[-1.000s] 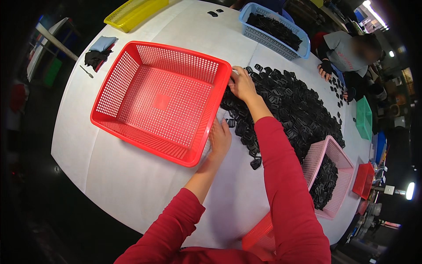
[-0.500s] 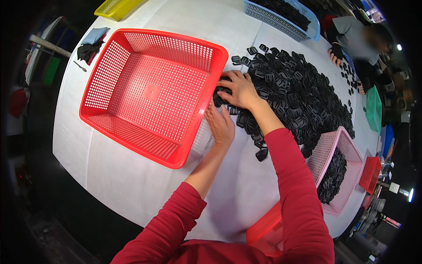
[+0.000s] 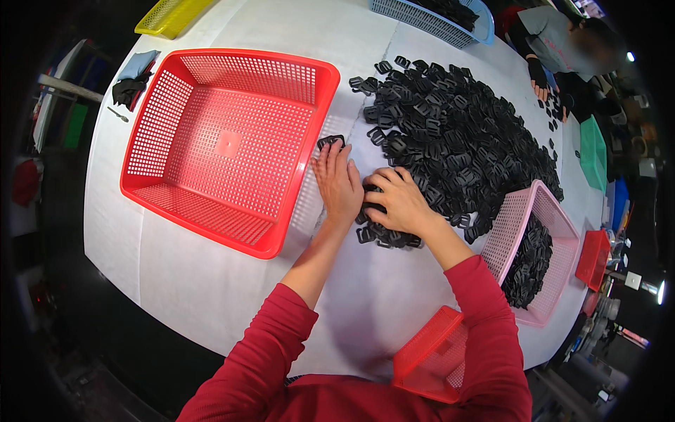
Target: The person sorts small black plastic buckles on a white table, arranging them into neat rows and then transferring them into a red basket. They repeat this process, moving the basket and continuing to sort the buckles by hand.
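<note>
A: Taking the hands as the middle of the clock, where are the buckles?

B: Most of the black buckles [image 3: 464, 141] lie heaped at two o'clock on the white table [image 3: 190, 281]. More fill part of the pink basket [image 3: 505, 221], between three and four o'clock beside the heap.

A: What is the left hand doing?

B: The left hand [image 3: 339, 186] is fairly flat, its straight fingers close together and pointing toward twelve. A buckle or two show at its fingertips.

A: And the right hand?

B: The right hand [image 3: 402, 202] is just beside it, fingers bent and a little apart over buckles at the heap's near edge. I can't tell whether it grips any.

A: What's around them?

B: The big red basket [image 3: 211, 155] stands between nine and ten, its rim just beside the left hand. Beyond it, at ten, are some cloths [image 3: 133, 79]. The yellow basket [image 3: 169, 17] is between ten and eleven. The blue basket [image 3: 422, 26], with dark pieces inside, is near one. A small red basket [image 3: 422, 352] sits at five, partly behind the right sleeve [image 3: 492, 330].

A: Anyone else?

B: A co-worker [image 3: 552, 35] past the heap, around two, one hand by scattered dark pieces [image 3: 553, 109].
</note>
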A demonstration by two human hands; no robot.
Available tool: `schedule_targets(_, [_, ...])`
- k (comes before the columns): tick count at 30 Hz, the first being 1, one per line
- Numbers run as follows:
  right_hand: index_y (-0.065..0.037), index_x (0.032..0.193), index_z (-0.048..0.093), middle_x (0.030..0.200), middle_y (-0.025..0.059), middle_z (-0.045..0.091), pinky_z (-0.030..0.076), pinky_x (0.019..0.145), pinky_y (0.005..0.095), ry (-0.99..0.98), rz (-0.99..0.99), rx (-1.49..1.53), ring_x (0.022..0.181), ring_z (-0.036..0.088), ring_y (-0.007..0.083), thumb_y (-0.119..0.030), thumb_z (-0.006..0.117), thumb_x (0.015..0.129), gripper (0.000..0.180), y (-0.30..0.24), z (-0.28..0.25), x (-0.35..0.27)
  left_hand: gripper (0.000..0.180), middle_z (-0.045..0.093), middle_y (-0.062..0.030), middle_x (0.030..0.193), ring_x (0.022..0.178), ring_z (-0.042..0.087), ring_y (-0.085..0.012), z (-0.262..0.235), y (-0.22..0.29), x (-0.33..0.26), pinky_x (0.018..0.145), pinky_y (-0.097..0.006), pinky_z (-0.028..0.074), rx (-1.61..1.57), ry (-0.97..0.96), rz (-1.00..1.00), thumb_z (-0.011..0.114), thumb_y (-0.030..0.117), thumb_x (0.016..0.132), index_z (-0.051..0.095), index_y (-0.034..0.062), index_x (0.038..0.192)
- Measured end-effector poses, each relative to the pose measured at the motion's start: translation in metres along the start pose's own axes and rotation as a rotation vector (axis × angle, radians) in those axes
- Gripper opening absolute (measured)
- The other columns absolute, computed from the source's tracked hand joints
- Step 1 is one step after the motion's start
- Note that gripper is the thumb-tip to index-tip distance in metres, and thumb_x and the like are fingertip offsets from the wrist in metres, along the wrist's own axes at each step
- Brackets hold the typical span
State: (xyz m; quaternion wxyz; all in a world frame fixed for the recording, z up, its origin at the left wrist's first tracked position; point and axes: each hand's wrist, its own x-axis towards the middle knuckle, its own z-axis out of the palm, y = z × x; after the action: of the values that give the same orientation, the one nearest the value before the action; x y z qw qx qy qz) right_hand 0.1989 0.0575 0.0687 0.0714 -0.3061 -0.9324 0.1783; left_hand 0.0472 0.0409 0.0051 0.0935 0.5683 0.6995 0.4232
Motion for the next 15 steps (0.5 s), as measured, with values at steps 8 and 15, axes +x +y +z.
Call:
schedule_targets(8, [-0.012,0.091,0.069,0.116,0.0074,0.056,0.031,0.105,0.0511,-0.053,0.084,0.028,0.123,0.045,0.0276,-0.028,0.072,0.076,0.022,-0.033,0.001,-0.067,0.03,0.059,-0.0133,0.123,0.123,0.05,-0.0352,-0.035,0.025,-0.057,0.109,-0.053,0.033,-0.282,-0.415,0.286,0.056,0.002,0.088,0.06,0.0018,0.118])
schedule_targets(15, [-0.012,0.09,0.068,0.116,0.0079,0.056,0.03,0.107,0.0536,-0.167,0.132,0.032,0.122,0.045,0.0285,-0.029,0.072,0.075,0.023,-0.07,0.0,-0.116,0.034,0.061,-0.0141,0.118,0.118,0.055,-0.0344,-0.063,0.039,-0.108,0.101,-0.044,0.044,-0.49,-0.563,0.255,0.058,-0.005,0.084,0.061,0.0008,0.118])
